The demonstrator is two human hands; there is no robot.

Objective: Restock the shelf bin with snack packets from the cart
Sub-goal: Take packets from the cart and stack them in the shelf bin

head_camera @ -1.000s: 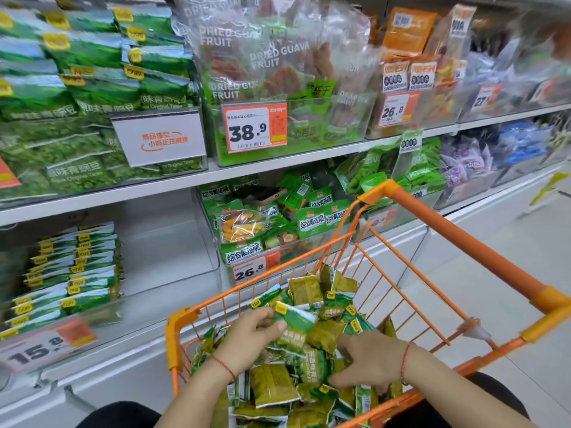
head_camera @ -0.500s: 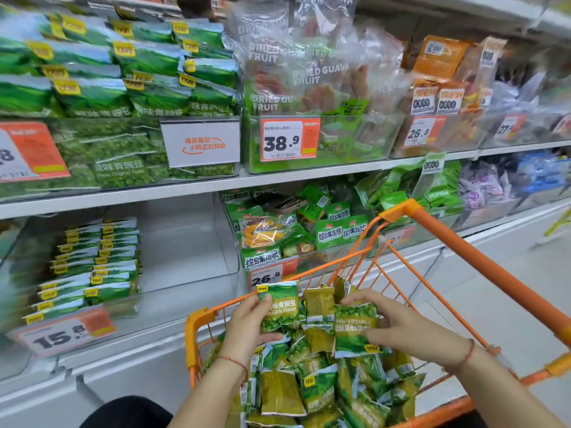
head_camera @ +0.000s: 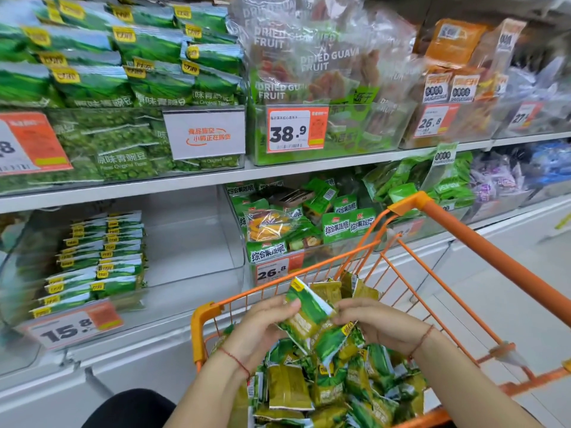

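An orange wire cart in front of me holds a heap of small green snack packets. My left hand and my right hand meet above the heap and together hold a small bunch of green packets, gripping it from either side. The clear shelf bin on the lower shelf to the left has rows of the same green packets stacked in its left part; its right part is bare.
A 15.8 price tag fronts the bin. Right of it stands a bin of mixed fruit crisps with a 26.8 tag. The upper shelf carries green pea bags and dried guava bags. Pale floor lies right of the cart.
Both hands rose from the heap, each with a packet, and have come together above the cart, so the packets now form one bunch. The view shifted right and down.
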